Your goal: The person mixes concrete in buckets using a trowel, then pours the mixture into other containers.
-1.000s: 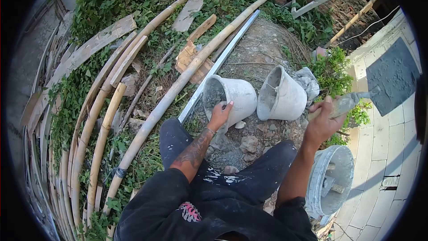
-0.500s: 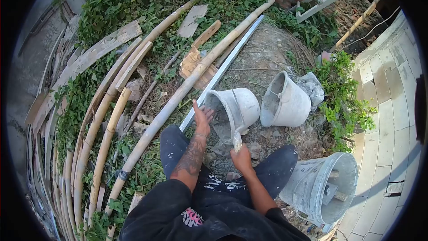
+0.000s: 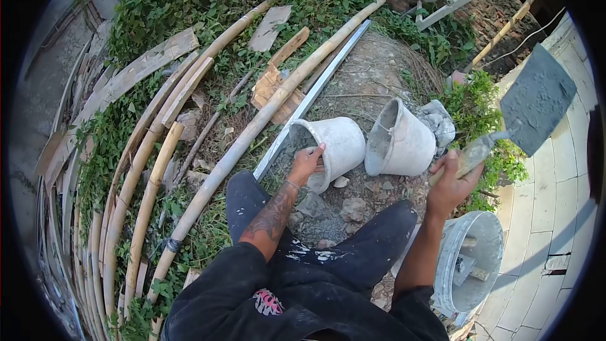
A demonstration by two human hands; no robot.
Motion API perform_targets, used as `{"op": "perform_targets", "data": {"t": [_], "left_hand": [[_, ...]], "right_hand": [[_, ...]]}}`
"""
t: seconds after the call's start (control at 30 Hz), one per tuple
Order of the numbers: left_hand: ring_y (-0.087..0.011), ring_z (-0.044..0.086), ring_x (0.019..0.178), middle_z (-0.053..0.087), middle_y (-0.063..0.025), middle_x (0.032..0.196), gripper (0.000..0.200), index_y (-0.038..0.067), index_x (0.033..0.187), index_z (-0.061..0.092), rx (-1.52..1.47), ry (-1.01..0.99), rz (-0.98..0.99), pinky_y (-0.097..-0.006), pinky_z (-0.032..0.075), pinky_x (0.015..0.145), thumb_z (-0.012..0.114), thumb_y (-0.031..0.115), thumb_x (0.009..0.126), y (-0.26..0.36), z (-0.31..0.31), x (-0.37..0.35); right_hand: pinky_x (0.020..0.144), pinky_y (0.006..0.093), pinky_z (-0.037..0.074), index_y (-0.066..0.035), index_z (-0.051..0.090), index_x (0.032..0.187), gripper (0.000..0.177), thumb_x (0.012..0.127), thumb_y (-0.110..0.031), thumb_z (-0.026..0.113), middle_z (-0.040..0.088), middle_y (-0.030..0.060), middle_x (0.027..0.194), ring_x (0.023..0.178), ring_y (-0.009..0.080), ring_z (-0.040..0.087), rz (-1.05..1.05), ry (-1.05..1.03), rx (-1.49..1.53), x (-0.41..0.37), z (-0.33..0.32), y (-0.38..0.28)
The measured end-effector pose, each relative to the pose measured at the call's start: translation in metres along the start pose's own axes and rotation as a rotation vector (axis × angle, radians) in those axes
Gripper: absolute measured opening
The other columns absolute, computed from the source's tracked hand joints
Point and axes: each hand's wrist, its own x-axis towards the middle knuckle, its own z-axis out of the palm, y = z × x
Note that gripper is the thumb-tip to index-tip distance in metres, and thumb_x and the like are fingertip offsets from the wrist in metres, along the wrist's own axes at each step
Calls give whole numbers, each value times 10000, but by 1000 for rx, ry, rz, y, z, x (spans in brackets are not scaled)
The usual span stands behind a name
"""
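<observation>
A grey-white bucket (image 3: 341, 145) is held tilted on stony ground (image 3: 385, 197), its rim gripped by the curled left hand (image 3: 307, 164). A trowel (image 3: 540, 101) is clasped by its handle in the closed right hand (image 3: 456, 180) — its grey-smeared blade is raised before a pale block wall (image 3: 543, 199). Between the hands, a second bucket (image 3: 413, 142) is seen tipped. The wall is partly screened by a shrub (image 3: 476, 101); a pail (image 3: 449, 278) is placed beside the right forearm. The left side is crowded by bamboo poles (image 3: 237, 148).
</observation>
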Motion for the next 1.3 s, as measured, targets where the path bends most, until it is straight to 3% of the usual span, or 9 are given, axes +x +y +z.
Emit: {"op": "perform_targets", "data": {"t": [0.17,0.27,0.4,0.53,0.7,1.03,1.1,1.17,1.3], "left_hand": [[-232,602,977,637,-153,1015,669,-112,1158,539,167,299,165,-300,455,848,694,440,814,-19,2,12],[-265,530,1116,553,-223,1179,897,-155,1239,447,118,376,9,-341,422,926,718,544,746,-12,-7,1],[-270,534,1118,538,-231,1217,954,-141,1289,389,-15,713,0,-355,402,946,639,624,776,-9,-15,-12],[-224,595,939,611,-161,1055,595,-88,1139,544,-338,286,-7,-363,467,798,634,426,852,-7,0,15],[-208,621,849,629,-103,996,319,-52,1106,559,-60,207,120,-345,497,724,600,181,893,-32,4,63],[-207,604,936,633,-123,1061,618,-39,1165,588,-189,399,-92,-317,456,827,445,515,930,-15,4,-2],[-229,600,981,624,-123,1101,655,-30,1174,588,-314,466,-86,-328,451,864,424,552,923,-14,-3,-9],[-242,594,1019,617,-117,1117,667,-17,1170,594,-502,422,-13,-344,446,894,422,573,912,-26,-17,-12],[-227,609,962,643,-104,959,627,-2,1090,621,-449,320,-346,-335,471,842,439,567,902,-10,-14,-28]], "right_hand": [[508,242,437,-10,428,1111,337,856,-132,612,541,105,759,531,157,527,-354,272,426,-17,37,19],[783,459,454,-14,541,1209,406,829,-154,544,601,277,1021,907,407,562,445,-1052,-474,-226,11,252],[631,481,462,6,624,797,198,773,-189,598,595,233,754,722,411,578,236,-776,-561,-248,14,154],[543,430,499,59,474,1014,347,784,-149,628,608,207,690,563,283,650,839,-762,-499,-217,6,136],[498,373,473,43,478,1014,336,781,-136,640,580,159,665,520,213,604,402,-658,-551,-200,-7,153],[507,286,454,-42,423,916,172,907,-126,572,479,57,697,519,157,497,-121,200,473,-49,35,11],[675,455,492,19,510,944,275,825,-193,639,590,196,744,666,343,603,537,-360,-323,-191,29,134],[554,425,475,31,580,862,275,780,-207,691,629,205,684,615,312,655,362,-764,-533,-288,4,209],[626,468,478,36,563,850,286,790,-223,665,624,229,694,690,395,643,556,-768,-548,-234,26,124]]}}
